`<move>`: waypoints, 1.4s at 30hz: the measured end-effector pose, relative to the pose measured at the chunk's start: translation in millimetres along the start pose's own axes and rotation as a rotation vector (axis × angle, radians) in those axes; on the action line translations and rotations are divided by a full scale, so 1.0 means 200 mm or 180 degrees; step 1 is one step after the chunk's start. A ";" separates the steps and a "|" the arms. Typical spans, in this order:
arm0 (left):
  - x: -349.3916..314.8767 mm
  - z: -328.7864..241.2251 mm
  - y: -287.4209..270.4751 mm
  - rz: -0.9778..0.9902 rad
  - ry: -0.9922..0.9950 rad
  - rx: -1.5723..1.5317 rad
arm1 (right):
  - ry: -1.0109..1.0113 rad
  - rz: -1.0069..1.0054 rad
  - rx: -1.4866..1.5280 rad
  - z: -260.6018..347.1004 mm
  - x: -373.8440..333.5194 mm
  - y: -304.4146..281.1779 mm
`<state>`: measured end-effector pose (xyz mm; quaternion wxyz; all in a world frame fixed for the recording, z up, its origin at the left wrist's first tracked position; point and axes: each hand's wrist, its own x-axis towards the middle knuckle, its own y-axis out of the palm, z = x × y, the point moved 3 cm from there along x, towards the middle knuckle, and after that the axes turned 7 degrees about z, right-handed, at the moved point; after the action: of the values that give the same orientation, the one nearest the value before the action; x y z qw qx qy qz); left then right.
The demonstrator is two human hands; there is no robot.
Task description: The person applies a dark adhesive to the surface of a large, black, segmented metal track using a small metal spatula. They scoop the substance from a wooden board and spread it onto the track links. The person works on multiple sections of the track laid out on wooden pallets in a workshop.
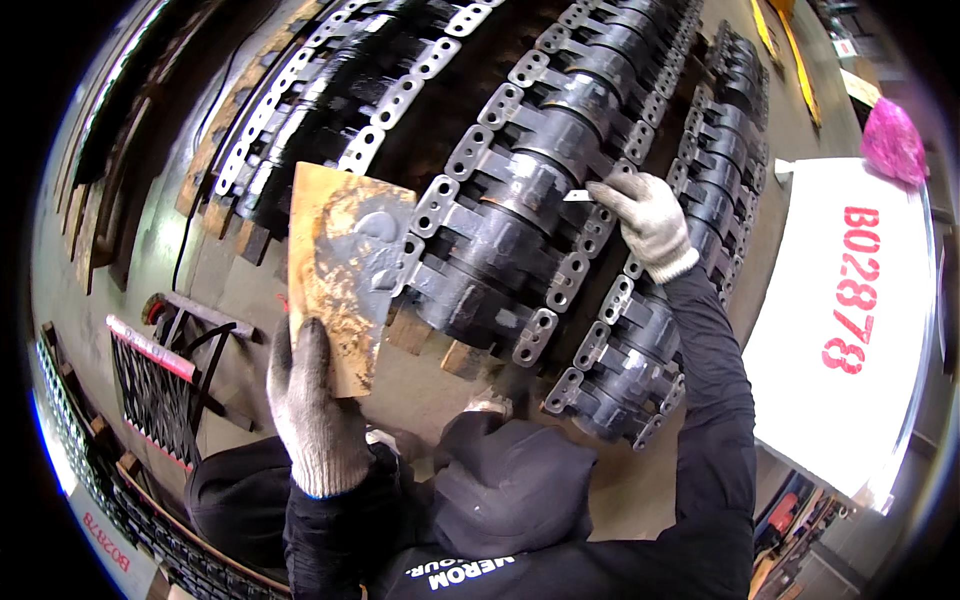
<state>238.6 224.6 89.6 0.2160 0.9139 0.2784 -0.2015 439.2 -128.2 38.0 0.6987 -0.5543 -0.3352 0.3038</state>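
Note:
My left hand [318,425], in a pale knitted glove with dark fingertips, grips the lower end of a flat wooden board [335,260]. Smears of grey paste [378,228] lie on the board's face, toward its upper right. My gloved right hand [652,225] is closed on a small putty knife, and only its pale blade [577,196] shows past the fingers. That blade is over a black steel track chain [530,185], a row of rounded links with bolt-holed side plates. Whether the blade touches the metal I cannot tell.
More track chains lie to the left [300,110] and right [715,150], some on wooden blocks [465,357]. A white panel with red markings [800,330] stands at right, with a pink bundle [893,142] by its top. A metal frame with black webbing [155,385] is at left.

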 end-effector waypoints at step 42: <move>0.03 0.11 0.07 0.0487 -0.0816 -0.1561 | 0.2516 0.0720 0.5078 0.99 0.28 0.00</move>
<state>246.1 206.0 73.0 0.4786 0.8198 0.2195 -0.2252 312.4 29.5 76.6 0.9064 0.0021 0.2972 0.3003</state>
